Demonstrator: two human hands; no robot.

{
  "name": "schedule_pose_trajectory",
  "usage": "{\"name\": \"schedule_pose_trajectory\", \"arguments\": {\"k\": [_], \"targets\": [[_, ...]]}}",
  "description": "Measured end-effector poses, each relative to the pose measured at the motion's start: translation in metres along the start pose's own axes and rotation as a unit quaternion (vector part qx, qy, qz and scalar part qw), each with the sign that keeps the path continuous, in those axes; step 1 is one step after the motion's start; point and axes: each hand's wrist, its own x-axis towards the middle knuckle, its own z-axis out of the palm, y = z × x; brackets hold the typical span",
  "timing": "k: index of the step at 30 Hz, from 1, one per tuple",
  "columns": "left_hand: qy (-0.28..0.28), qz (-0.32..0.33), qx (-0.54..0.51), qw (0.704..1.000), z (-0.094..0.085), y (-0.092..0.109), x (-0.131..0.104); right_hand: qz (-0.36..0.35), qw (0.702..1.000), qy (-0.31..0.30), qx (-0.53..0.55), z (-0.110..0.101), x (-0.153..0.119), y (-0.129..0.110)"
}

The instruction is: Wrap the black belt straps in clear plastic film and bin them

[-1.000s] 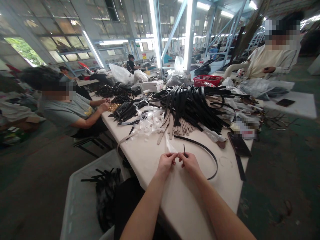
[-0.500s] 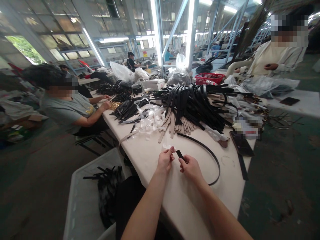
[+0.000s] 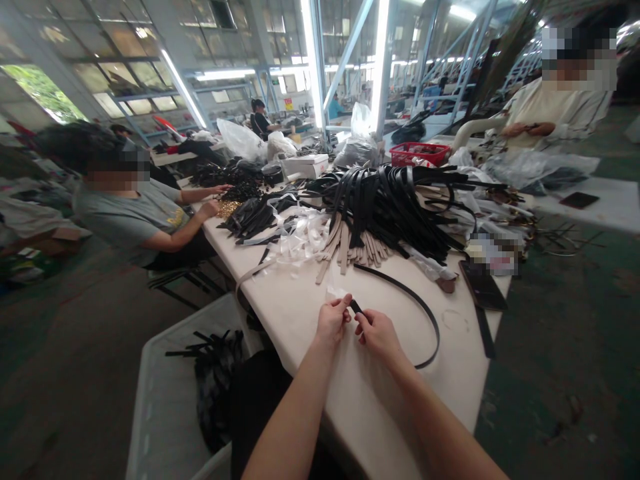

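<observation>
My right hand (image 3: 377,333) pinches one end of a long black strap (image 3: 356,307), which looks like a leather belt strap. From there the strap curves in a loop over the table on the right side. My left hand (image 3: 333,320) is closed with thumb and fingertips on a piece of thin white film (image 3: 338,292), right at the strap's tip. Whether those left fingers also grip the strap tip cannot be made out. Beyond the hands lies a large pile of black straps (image 3: 383,207) with beige undersides, beside crumpled white film strips (image 3: 303,237).
A white bin (image 3: 165,393) with black straps stands left of my legs. On the table's right edge lies a dark phone (image 3: 483,285). A red basket (image 3: 419,155) stands at the back. One person (image 3: 135,220) sits at the left; another (image 3: 545,120) stands at the right.
My hands have come closer together, and the strap's tip now meets my left fingertips. The person on the right has brought their hands together.
</observation>
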Motion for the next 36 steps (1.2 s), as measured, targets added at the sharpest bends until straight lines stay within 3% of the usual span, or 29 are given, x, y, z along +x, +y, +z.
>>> {"name": "schedule_pose_trajectory", "arguments": {"k": [7,13,19,21,26,29,32,34,36], "targets": [[-0.049,0.017,0.109,0.993,-0.002,-0.001,-0.009,-0.001,0.998,-0.06,-0.007,-0.011,0.008,-0.013],[0.026,0.064,0.056,0.996,-0.015,0.016,-0.016,0.03,0.979,-0.198,-0.027,-0.044,-0.009,-0.015],[-0.009,0.115,0.191,0.975,-0.014,0.012,-0.042,-0.004,0.991,-0.1,-0.092,-0.034,-0.013,-0.019],[-0.024,0.121,0.208,0.97,-0.015,0.015,-0.048,0.003,0.992,-0.11,-0.058,-0.028,-0.015,-0.02],[-0.061,0.093,0.188,0.976,-0.022,0.018,-0.051,0.064,0.968,-0.231,0.078,-0.028,-0.026,-0.016],[-0.077,0.092,0.229,0.966,-0.021,0.01,-0.06,0.02,0.982,-0.179,0.048,-0.026,-0.028,-0.016],[-0.05,0.19,0.354,0.914,-0.02,0.018,-0.078,0.005,0.988,-0.142,0.054,-0.025,-0.027,-0.019],[-0.018,0.305,0.445,0.842,-0.024,0.039,-0.088,0.02,0.987,-0.156,0.045,-0.031,-0.025,-0.019],[-0.039,0.397,0.532,0.747,-0.029,0.067,-0.087,0.016,0.984,-0.177,0.009,-0.044,-0.023,-0.02]]}}
